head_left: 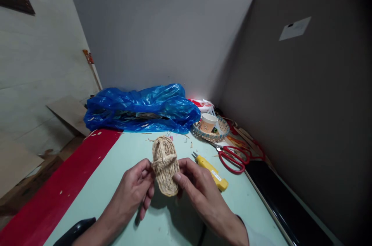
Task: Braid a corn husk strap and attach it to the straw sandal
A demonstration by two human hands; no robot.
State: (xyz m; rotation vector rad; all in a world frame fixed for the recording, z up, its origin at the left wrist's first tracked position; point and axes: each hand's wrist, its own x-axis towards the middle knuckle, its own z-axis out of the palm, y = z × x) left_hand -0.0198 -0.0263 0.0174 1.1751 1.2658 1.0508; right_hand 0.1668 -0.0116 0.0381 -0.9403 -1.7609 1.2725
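Observation:
A small woven straw slipper [165, 168], tan with a raised cross strap, is held up above the pale green tabletop with its sole end towards me. My right hand [200, 191] grips its right edge, thumb on top and fingers partly hidden beneath. On the other side, my left hand [132, 187] pinches the left edge near the strap, its lower fingers curled loosely. Just beyond my right hand lies a yellow tool [213, 174] with two thin metal prongs. Red-handled scissors [232, 158] rest to the right of it.
A blue plastic bag [145, 106] is heaped at the back against the grey partition [157, 32]. A paper cup [208, 122] sits in a shallow woven basket [223, 131]. A long black object [285, 199] lies along the right. Straw scraps dot the table [130, 149]; red cloth [66, 184] covers its left edge.

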